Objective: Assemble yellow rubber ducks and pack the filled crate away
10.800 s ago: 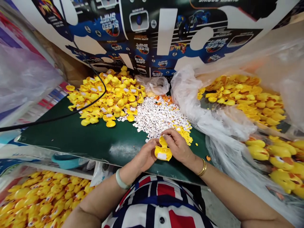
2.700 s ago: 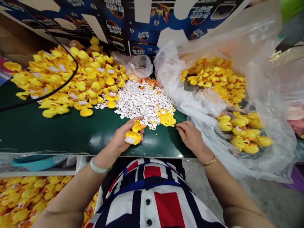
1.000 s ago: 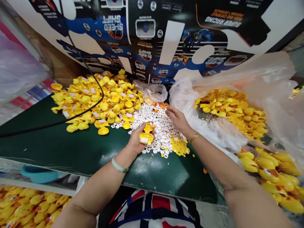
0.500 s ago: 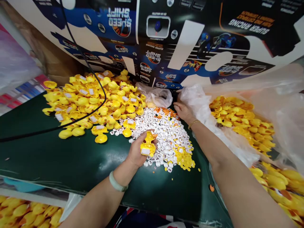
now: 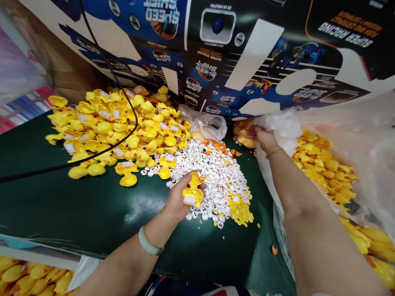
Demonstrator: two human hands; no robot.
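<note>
My left hand [image 5: 178, 200] is closed around an open yellow toy duck shell [image 5: 193, 193], whose orange beak points right and whose lower half carries a white label. It hovers at the near left edge of a heap of small white eye pieces [image 5: 212, 176]. At the back right, my right hand [image 5: 266, 139] grips a clear plastic bag [image 5: 285, 125], its fingertips partly hidden. Left of those fingers, orange and yellow contents [image 5: 243, 132] show through plastic. Orange beak pieces [image 5: 218, 146] lie at the heap's back, small yellow discs [image 5: 242, 209] at its front right.
A large pile of yellow duck shells [image 5: 105, 127] covers the table's back left, crossed by a black cable [image 5: 119, 78]. Bagged yellow shells [image 5: 324, 168] stand at right. A printed cardboard sheet [image 5: 212, 49] rises behind the green table [image 5: 92, 213]. More yellow parts [image 5: 33, 275] sit lower left.
My right hand has moved right and taken the plastic bag's edge, drawing it rightward and uncovering the orange and yellow contents behind. My left hand still holds the duck shell in nearly the same place.
</note>
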